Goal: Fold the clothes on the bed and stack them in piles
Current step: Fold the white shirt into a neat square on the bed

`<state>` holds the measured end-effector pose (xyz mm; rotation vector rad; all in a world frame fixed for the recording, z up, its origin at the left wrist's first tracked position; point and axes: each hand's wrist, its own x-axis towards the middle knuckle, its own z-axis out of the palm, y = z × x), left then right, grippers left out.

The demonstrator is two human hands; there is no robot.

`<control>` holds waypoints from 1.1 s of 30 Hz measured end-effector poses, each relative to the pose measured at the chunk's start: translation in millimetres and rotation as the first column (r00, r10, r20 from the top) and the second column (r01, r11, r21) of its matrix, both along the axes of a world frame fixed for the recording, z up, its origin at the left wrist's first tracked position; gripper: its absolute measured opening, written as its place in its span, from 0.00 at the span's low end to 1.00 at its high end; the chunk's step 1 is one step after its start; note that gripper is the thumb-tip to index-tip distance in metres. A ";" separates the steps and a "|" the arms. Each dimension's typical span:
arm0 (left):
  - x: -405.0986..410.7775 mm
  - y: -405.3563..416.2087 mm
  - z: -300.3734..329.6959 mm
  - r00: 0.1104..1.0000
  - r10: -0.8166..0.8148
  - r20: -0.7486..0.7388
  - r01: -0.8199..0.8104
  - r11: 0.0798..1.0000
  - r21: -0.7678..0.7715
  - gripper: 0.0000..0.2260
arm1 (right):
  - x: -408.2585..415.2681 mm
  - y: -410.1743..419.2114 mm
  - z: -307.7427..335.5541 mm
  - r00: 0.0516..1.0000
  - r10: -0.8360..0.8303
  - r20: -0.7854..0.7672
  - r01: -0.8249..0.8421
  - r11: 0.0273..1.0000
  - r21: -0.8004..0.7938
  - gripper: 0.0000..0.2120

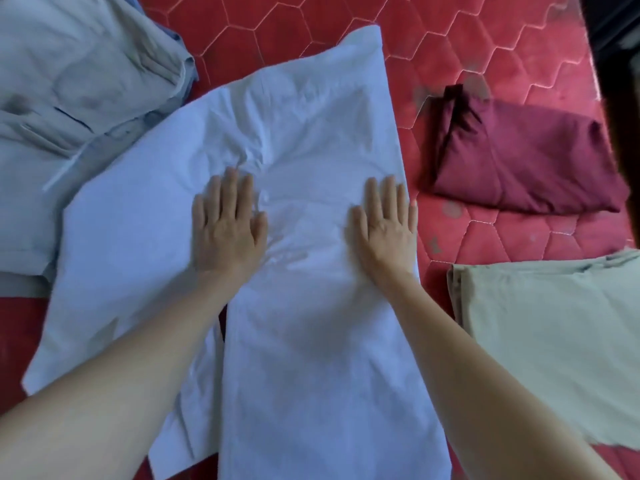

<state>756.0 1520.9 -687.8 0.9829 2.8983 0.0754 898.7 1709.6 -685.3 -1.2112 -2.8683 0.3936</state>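
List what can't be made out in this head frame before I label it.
- White garment: type unclear; near end cut off by the bottom edge, part hidden under both forearms.
- Grey-blue clothes: cut off by the left and top edges, blurred; piece count unclear.
- Beige folded cloth: cut off by the right edge.
- Dark area past the mattress, top right: too dark to identify.

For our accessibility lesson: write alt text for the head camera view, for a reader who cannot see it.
Two bare hands, left hand and right hand, press flat on a white garment spread across a red quilted mattress. A folded maroon garment and a beige one lie to the right, crumpled grey clothes to the left.
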 end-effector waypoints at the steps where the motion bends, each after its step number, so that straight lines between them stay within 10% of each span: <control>1: -0.6 -4.8 3.2 1.000 -0.013 0.003 0.013 1.000 -0.019 0.27 | 6.7 -2.2 2.1 0.999 -0.033 0.018 0.033 0.999 0.001 0.27; 13: -108.2 94.8 20.5 0.936 -0.349 0.040 0.347 0.937 0.036 0.24 | -157.2 43.6 20.3 0.948 0.307 0.080 -0.313 0.947 0.076 0.26; 24: -152.4 84.4 2.6 0.926 -0.333 0.179 0.335 0.942 0.020 0.28 | -172.3 66.4 3.1 0.979 0.133 0.156 -0.141 0.989 0.041 0.27; 33: -96.6 -77.4 25.3 0.911 -0.411 -0.028 0.411 0.911 0.028 0.22 | -124.3 -130.7 54.6 0.986 0.166 -0.008 -0.165 0.970 -0.179 0.25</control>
